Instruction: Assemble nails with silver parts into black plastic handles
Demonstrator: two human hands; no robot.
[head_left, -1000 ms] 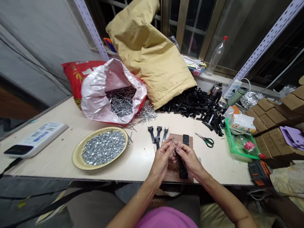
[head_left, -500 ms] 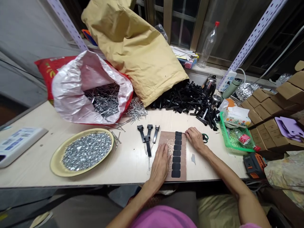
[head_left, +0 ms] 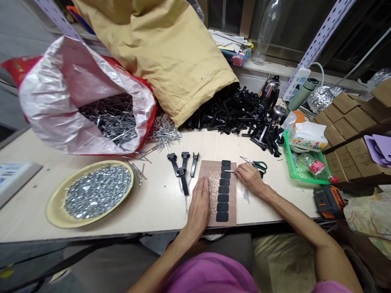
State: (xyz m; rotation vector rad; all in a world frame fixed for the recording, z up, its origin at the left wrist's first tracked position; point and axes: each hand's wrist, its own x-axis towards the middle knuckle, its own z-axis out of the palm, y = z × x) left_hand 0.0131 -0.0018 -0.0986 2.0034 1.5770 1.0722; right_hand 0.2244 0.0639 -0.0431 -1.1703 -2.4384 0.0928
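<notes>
A brown board (head_left: 232, 213) lies flat on the table, bearing a column of black rounded-square pads (head_left: 223, 198) and pale flecks to their left. Along the board's left edge rests my left hand (head_left: 198, 205), its fingers stretched out flat and together. My right hand (head_left: 249, 176) pinches a slim metal-tipped tool (head_left: 229, 171) by its right end; its exact kind is unclear. The tool's tip lies over the upper pads. Just beyond that hand are green-handled scissors (head_left: 260, 165). Several black plastic pieces with metal rods (head_left: 183, 181) lie left of the board.
A dish (head_left: 55, 203) of small metal parts stands at left. Behind it, an open red-and-white sack (head_left: 45, 101) spills metal rods. A tan bag (head_left: 183, 61) lies beside black plastic parts (head_left: 232, 110). A green basket (head_left: 301, 175) and cardboard boxes (head_left: 351, 158) stand at right.
My right hand has moved slightly nearer along the board, bringing the tool's tip below the top pad. More of the scissors shows. My left hand has shifted to the board's edge; the view has also shifted.
</notes>
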